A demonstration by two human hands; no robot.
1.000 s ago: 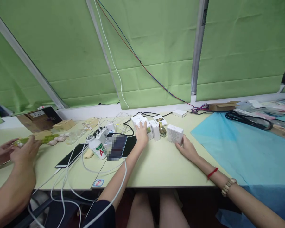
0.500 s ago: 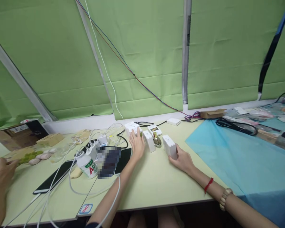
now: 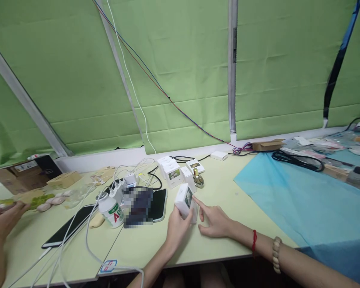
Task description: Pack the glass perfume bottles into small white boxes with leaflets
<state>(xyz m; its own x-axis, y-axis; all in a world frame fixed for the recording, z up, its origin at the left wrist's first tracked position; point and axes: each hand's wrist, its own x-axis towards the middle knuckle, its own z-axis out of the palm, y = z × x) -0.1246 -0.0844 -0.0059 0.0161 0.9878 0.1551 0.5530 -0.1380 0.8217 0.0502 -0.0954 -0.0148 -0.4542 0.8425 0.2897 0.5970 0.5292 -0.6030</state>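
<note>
- White box (image 3: 185, 202) held tilted above the table (image 3: 210, 244), near its front edge.
- Left hand (image 3: 176, 228) closed around the box from below.
- Right hand (image 3: 215, 221) open, forefinger touching the box.
- Phone (image 3: 157, 204) just left; bare tabletop right, up to the blue sheet (image 3: 303, 200).

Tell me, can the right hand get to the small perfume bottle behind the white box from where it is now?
Probably yes. The right hand rests by the white box that the left hand holds, and the perfume bottle stands just beyond, with bare table between them.
</note>
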